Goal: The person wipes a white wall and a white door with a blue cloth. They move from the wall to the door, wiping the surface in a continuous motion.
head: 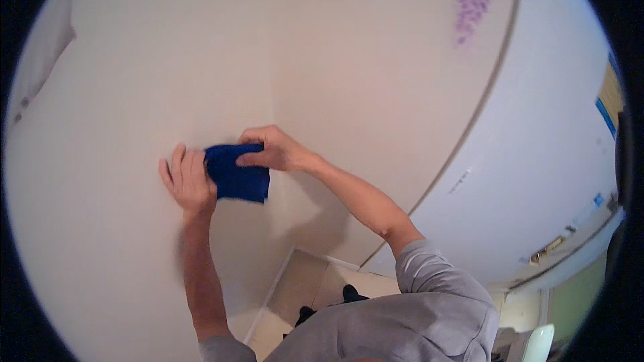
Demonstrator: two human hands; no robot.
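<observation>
A dark blue piece of cloth, roughly square, is held up in front of a plain off-white wall, near the corner of the room. My right hand grips its upper right part, with the thumb across the front and the fingers behind. At the cloth's left edge is my left hand, its fingers pointing up and partly spread; whether the thumb pinches the cloth is hidden. Both hands are close to the wall, but contact with it cannot be told.
To the right are purple markings on the wall and a white door with a brass-coloured handle. Below lie floor tiles, a white baseboard and dark shoes. Pale fabric shows at the upper left.
</observation>
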